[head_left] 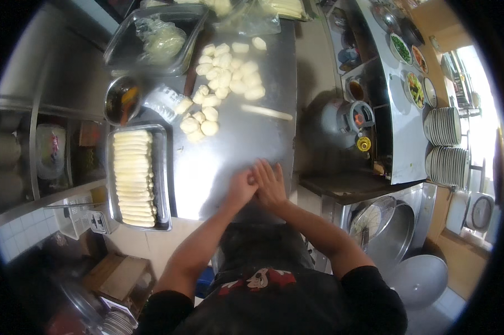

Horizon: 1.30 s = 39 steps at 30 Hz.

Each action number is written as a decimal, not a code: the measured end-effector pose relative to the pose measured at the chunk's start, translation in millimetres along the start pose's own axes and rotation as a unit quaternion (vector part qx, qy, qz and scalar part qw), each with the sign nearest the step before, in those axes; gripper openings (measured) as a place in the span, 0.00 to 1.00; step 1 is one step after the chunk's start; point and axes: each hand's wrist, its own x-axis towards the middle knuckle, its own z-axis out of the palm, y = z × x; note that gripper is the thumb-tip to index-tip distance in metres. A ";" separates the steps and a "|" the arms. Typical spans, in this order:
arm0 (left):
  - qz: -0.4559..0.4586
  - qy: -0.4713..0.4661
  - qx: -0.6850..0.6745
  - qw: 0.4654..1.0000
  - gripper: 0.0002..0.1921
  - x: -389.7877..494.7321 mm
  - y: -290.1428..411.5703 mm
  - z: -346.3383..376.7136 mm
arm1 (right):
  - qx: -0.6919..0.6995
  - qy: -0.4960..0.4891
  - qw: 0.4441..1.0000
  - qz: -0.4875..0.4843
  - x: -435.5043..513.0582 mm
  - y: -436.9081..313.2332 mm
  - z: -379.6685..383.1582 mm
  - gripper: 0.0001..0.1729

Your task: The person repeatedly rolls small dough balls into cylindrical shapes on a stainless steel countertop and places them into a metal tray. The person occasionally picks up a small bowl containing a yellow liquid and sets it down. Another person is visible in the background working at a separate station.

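My left hand (241, 188) is curled, its fingertips meeting my right hand (272, 184) above the near part of the steel table (268, 138). The right hand's fingers stretch forward, pressed against the left. Whether anything lies between the palms is hidden. Ahead of them lies a pale dough strip (267, 112), close to the right edge. Farther up, many dough pieces (223, 77) sit in a loose heap, with a smaller cluster (199, 125) nearer me. On the left, a metal tray (166, 184) holds a row of dough sticks (132, 176).
A bowl with a brush-like utensil (123, 100) stands behind the tray. Beyond it is a dark tub (114, 54) with plastic-wrapped dough (164, 42). A gas cylinder (339, 117) stands right of the table. Farther right are plate stacks (446, 167) and a large pan (396, 234).
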 end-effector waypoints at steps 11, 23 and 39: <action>-0.103 0.015 -0.081 0.991 0.15 -27.3 -14.9 -180.8 | -0.026 -0.066 0.997 0.034 15.3 -18.5 -14.4 0.56; 0.153 0.002 0.111 0.982 0.30 -15.8 -36.0 0.3 | 0.110 0.043 0.993 0.002 -4.1 15.2 13.7 0.30; -0.105 -0.305 -0.374 0.869 0.07 -37.2 21.9 -117.4 | 0.027 0.142 0.990 0.001 0.7 -0.2 28.7 0.21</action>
